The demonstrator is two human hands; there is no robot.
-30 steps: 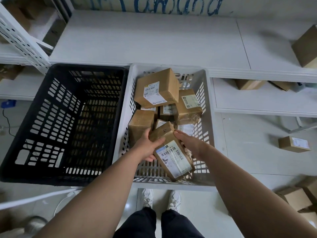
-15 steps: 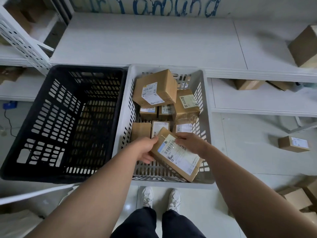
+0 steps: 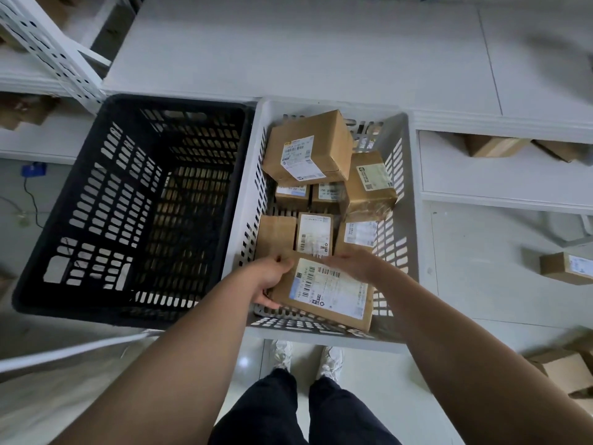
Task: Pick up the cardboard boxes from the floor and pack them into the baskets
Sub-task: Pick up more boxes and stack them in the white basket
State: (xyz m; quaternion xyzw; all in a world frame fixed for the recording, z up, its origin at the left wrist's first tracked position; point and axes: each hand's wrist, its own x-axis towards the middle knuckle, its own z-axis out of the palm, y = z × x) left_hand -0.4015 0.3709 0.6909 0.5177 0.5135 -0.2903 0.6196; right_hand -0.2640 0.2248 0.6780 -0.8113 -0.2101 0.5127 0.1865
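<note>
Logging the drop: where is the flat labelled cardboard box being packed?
Head view: the flat labelled cardboard box is at the near end of the white slotted plastic basket, between the left hand and right hand.

Pale glossy floor (image 3: 475, 284). On it at 3 o'clock one small box (image 3: 566, 268) with white label, alone. At 4 o'clock a heap of boxes (image 3: 564, 372), cut by the picture edge. At 6 o'clock two white shoes (image 3: 282, 351). At 9 o'clock a small blue thing (image 3: 32, 170) with a dark cable. At 12 o'clock a broad white shelf (image 3: 305, 49). At 2 o'clock a lower shelf (image 3: 500, 184), brown boxes (image 3: 492, 146) at its back.
</note>
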